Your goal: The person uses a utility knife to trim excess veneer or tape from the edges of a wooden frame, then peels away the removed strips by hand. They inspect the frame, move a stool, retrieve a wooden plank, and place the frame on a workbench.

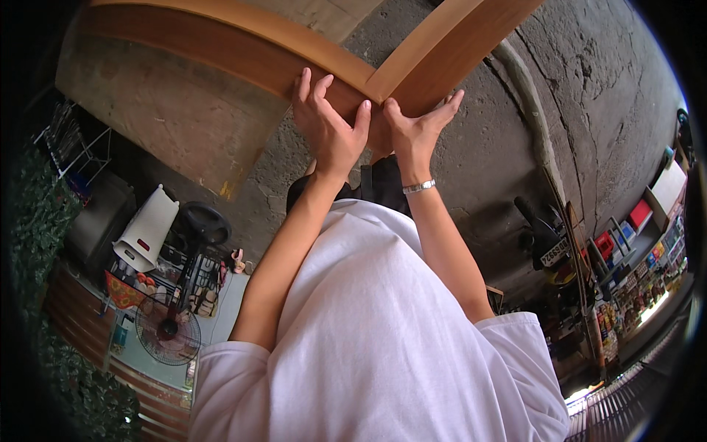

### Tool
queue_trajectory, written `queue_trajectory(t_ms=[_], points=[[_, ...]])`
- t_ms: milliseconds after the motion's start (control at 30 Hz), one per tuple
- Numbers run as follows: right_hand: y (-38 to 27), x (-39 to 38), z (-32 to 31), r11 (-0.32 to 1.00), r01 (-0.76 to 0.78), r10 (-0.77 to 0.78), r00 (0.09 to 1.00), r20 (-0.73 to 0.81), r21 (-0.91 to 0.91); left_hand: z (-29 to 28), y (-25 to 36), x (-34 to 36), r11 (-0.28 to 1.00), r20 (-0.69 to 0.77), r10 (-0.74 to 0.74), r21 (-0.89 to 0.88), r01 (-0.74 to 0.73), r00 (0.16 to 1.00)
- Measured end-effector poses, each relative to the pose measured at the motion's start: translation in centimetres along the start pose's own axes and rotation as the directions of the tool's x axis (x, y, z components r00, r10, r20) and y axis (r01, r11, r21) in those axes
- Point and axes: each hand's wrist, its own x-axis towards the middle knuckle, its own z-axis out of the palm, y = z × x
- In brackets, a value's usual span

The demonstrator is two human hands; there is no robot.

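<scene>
Two brown wooden boards meet in a corner of a wooden frame point(280, 46) at the top of the view, one running to the upper left and the other to the upper right. My left hand point(328, 136) lies against the outer side of the left board, fingers stretched and spread, its thumb beside the joint. On the other side of the corner, my right hand point(418, 132) rests against the right board with its thumb close to the joint and its fingers extended. Neither hand wraps around the wood. A silver band point(419, 187) circles my right wrist.
A flat plywood sheet point(169, 121) lies on the rough grey floor point(589, 110) at left. Below it stand a white plastic stool point(147, 228) and a fan point(168, 329). A motorcycle point(545, 239) and shelves of colourful goods point(655, 254) are at right.
</scene>
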Motion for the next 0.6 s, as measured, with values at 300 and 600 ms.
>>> queue_trajectory(t_ms=[300,600], points=[[1.0,2.1,1.0,0.999,0.034,-0.034,0.999,0.009,-0.004,1.7,0.3,1.0,0.998,-0.004,-0.068,0.014,0.068,0.998],[2.8,1.2,-1.4,0.920,-0.155,0.142,0.988,0.060,0.360,2.0,0.4,0.8,0.993,-0.009,-0.121,0.014,0.121,0.993]])
